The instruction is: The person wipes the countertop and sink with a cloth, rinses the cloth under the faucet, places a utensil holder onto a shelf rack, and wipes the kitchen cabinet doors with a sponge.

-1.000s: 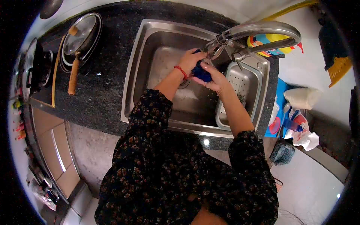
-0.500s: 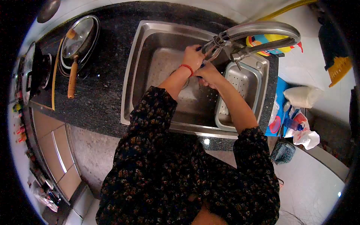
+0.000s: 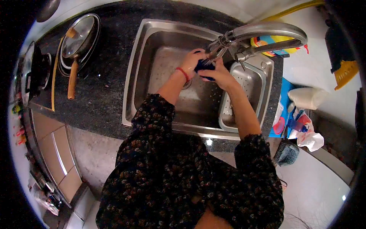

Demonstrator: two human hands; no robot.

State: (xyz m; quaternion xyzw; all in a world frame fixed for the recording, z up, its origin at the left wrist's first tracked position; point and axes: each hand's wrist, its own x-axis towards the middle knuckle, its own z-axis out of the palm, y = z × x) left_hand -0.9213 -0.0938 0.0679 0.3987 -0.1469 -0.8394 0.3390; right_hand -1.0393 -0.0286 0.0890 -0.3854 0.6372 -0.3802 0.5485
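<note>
Over the steel sink (image 3: 134, 76), my left hand (image 3: 191, 62), with a red bracelet at its wrist, grips the left side of a small dark blue item (image 3: 205, 68). From the other side my right hand (image 3: 222, 74) is closed on the same item, its fingers curled round the front edge. The item looks like a cloth or sponge, but I cannot tell which. Water runs from the curved metal faucet (image 3: 267, 27) onto it and the hands. Part of the item is hidden by my fingers.
A perforated drain basket (image 3: 263, 93) sits in the sink's right side. A lidded pan (image 3: 80, 38) with a wooden handle stands on the dark counter (image 3: 110, 76) at left. Behind the faucet is a yellow bottle (image 3: 259, 41). Bags and a pink item (image 3: 279, 125) lie at right.
My hands have shifted from being pressed together to either side of the dark blue item, which now shows more. My right hand has risen slightly and turned.
</note>
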